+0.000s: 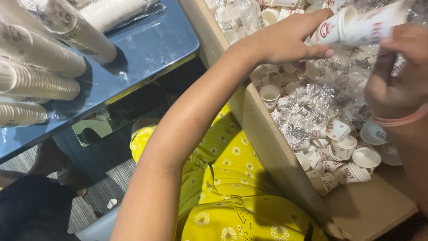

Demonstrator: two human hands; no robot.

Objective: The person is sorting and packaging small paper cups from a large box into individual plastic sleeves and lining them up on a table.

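My left hand and my right hand together hold a stack of small white paper cups with red print, lying sideways above a cardboard box. The left hand grips the stack's left end between thumb and fingers. The right hand closes over its right end, where clear plastic wrap hangs down. Several loose paper cups lie in the box below, some upright, some tipped.
Long sleeves of stacked white cups in plastic lie on a dark blue table at the left. A yellow flowered garment covers my lap. Grey carpet with one stray cup lies below the table.
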